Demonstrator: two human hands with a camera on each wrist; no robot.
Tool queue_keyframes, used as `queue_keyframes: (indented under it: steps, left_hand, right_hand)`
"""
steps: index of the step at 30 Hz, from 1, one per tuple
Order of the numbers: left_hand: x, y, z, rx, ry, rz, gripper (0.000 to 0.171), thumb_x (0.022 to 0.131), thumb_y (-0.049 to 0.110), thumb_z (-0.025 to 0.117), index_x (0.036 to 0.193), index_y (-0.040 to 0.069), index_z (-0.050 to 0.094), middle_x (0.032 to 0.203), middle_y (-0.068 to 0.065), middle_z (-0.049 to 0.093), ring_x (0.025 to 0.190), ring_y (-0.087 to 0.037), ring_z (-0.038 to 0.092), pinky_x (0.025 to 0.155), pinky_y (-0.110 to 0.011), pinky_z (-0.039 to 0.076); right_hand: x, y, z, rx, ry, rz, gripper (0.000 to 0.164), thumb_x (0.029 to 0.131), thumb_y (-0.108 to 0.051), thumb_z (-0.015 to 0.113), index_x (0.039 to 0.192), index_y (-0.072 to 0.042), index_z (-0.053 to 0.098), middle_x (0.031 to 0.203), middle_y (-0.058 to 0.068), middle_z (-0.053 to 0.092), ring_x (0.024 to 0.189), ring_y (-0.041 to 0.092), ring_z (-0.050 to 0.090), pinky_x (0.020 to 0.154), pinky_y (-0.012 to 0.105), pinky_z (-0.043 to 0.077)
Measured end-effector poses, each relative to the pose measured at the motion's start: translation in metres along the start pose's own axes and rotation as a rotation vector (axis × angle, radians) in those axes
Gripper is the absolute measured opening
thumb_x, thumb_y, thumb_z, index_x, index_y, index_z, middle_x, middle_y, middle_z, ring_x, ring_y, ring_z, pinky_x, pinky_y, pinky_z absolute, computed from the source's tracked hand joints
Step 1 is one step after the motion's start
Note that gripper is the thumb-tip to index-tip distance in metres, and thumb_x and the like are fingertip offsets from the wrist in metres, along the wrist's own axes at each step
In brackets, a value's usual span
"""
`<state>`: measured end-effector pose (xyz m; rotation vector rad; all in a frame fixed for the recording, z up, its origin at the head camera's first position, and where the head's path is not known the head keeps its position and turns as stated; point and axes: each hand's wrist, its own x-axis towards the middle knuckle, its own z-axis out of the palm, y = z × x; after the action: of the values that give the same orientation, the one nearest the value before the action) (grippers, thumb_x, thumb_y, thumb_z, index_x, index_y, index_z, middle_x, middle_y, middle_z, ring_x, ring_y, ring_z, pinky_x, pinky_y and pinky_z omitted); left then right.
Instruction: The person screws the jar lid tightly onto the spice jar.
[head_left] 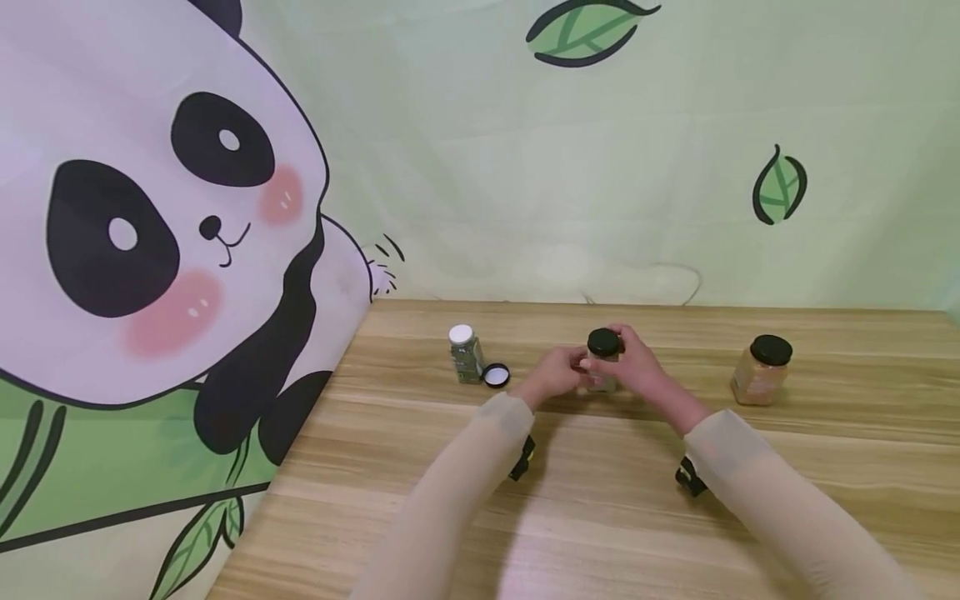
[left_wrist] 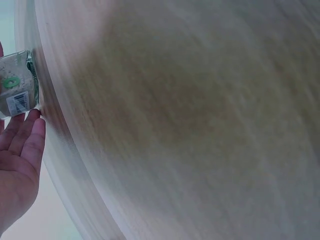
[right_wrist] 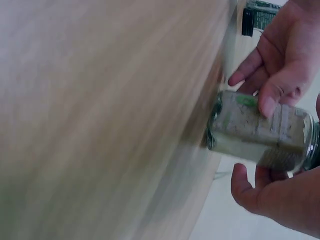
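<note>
Jar (head_left: 604,384) | upright, long axis vert. | L hand (head_left: 557,372): grips it fr. L | R hand (head_left: 637,362): grips nr lid (head_left: 603,342), fr. R

The jar (head_left: 602,382) is clear glass with a squarish body, rounded shoulders and a dark green-black lid (head_left: 603,342) seated on top. Its contents look pale and greyish. One face carries faint printing and a small green mark; another bears a white barcode sticker (left_wrist: 18,103) below a green ring. The jar stands about upright, lid uppermost, above the middle of the wooden surface (head_left: 420,458); its base is close to the wood, though whether they touch cannot be told. The left hand (head_left: 557,372) holds its body, thumb against a broad face; the right hand (head_left: 636,360) grips it higher, beside the lid.
</note>
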<state>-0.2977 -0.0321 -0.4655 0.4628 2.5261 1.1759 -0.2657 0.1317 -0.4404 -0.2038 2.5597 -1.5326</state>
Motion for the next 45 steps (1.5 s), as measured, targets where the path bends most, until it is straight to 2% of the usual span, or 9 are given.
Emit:
queue_keyframes:
  steps: [3, 7, 14, 18, 22, 26, 30, 39, 45]
  left_hand:
    - [0.001, -0.001, 0.001, -0.012, -0.003, -0.011, 0.051, 0.093, 0.020, 0.076, 0.140, 0.009, 0.062, 0.134, -0.012, 0.071, 0.117, -0.018, 0.068, 0.092, -0.023, 0.054]
    - [0.002, 0.000, 0.002, -0.045, -0.015, -0.026, 0.056, 0.094, 0.020, 0.074, 0.146, 0.007, 0.056, 0.143, -0.015, 0.064, 0.134, -0.027, 0.062, 0.109, -0.035, 0.053]
    - [0.003, -0.002, 0.003, -0.052, -0.019, -0.023, 0.056, 0.093, 0.019, 0.076, 0.146, 0.009, 0.057, 0.141, -0.014, 0.066, 0.131, -0.025, 0.064, 0.103, -0.030, 0.055]
    - [0.003, -0.003, 0.004, -0.059, -0.016, -0.018, 0.055, 0.093, 0.018, 0.076, 0.144, 0.009, 0.058, 0.139, -0.015, 0.067, 0.129, -0.026, 0.066, 0.097, -0.028, 0.057]
    - [0.001, -0.003, 0.005, -0.072, -0.013, -0.018, 0.052, 0.093, 0.017, 0.076, 0.141, 0.008, 0.061, 0.137, -0.015, 0.068, 0.127, -0.026, 0.067, 0.094, -0.026, 0.057]
    - [-0.001, -0.002, 0.005, -0.084, -0.015, -0.025, 0.053, 0.093, 0.017, 0.075, 0.143, 0.007, 0.059, 0.138, -0.016, 0.067, 0.129, -0.028, 0.065, 0.097, -0.030, 0.057]
    - [0.000, -0.001, 0.004, -0.092, -0.008, -0.030, 0.054, 0.093, 0.017, 0.076, 0.143, 0.008, 0.059, 0.139, -0.016, 0.067, 0.131, -0.029, 0.064, 0.104, -0.035, 0.055]
    - [0.003, -0.002, 0.002, -0.060, -0.032, -0.030, 0.057, 0.093, 0.022, 0.076, 0.146, 0.010, 0.057, 0.141, -0.012, 0.066, 0.130, -0.021, 0.065, 0.103, -0.027, 0.054]
    - [0.003, -0.002, 0.004, -0.072, -0.019, -0.048, 0.060, 0.095, 0.020, 0.075, 0.149, 0.008, 0.053, 0.146, -0.015, 0.062, 0.136, -0.028, 0.060, 0.113, -0.035, 0.050]
  right_hand:
    - [0.002, 0.002, -0.009, 0.006, -0.089, -0.031, 0.086, 0.098, -0.021, 0.071, 0.161, 0.001, 0.017, 0.152, 0.040, 0.041, 0.145, 0.052, 0.038, 0.120, 0.065, 0.032]
    - [0.007, 0.004, -0.026, 0.055, -0.271, -0.083, 0.093, 0.097, -0.015, 0.069, 0.164, -0.002, 0.005, 0.160, 0.041, 0.027, 0.149, 0.056, 0.026, 0.121, 0.069, 0.026]
    - [0.017, 0.007, -0.049, 0.081, -0.541, -0.053, 0.095, 0.102, -0.015, 0.063, 0.164, -0.009, -0.008, 0.167, 0.037, 0.006, 0.155, 0.057, 0.005, 0.122, 0.073, 0.019]
    - [0.022, 0.008, -0.054, 0.134, -0.615, -0.003, 0.089, 0.104, -0.009, 0.056, 0.165, -0.012, -0.009, 0.167, 0.036, 0.006, 0.155, 0.054, 0.012, 0.118, 0.062, 0.034]
    - [0.024, 0.009, -0.056, 0.156, -0.635, 0.030, 0.082, 0.104, -0.008, 0.053, 0.165, -0.014, -0.001, 0.169, 0.031, 0.004, 0.154, 0.052, 0.014, 0.109, 0.056, 0.037]
    - [0.023, 0.008, -0.056, 0.162, -0.622, 0.037, 0.074, 0.106, -0.012, 0.052, 0.165, -0.011, 0.007, 0.170, 0.030, 0.004, 0.156, 0.053, 0.008, 0.113, 0.074, 0.029]
    - [0.022, 0.006, -0.054, 0.150, -0.587, 0.031, 0.069, 0.107, -0.014, 0.052, 0.163, -0.007, 0.012, 0.168, 0.031, 0.011, 0.155, 0.052, 0.012, 0.114, 0.078, 0.025]
    - [0.019, 0.010, -0.045, 0.087, -0.449, -0.027, 0.058, 0.106, -0.016, 0.054, 0.154, -0.002, 0.025, 0.160, 0.035, 0.032, 0.149, 0.055, 0.029, 0.111, 0.078, 0.032]
    - [0.013, 0.011, -0.035, 0.099, -0.334, -0.060, 0.053, 0.105, -0.015, 0.056, 0.148, 0.004, 0.029, 0.152, 0.039, 0.040, 0.142, 0.054, 0.040, 0.107, 0.073, 0.038]
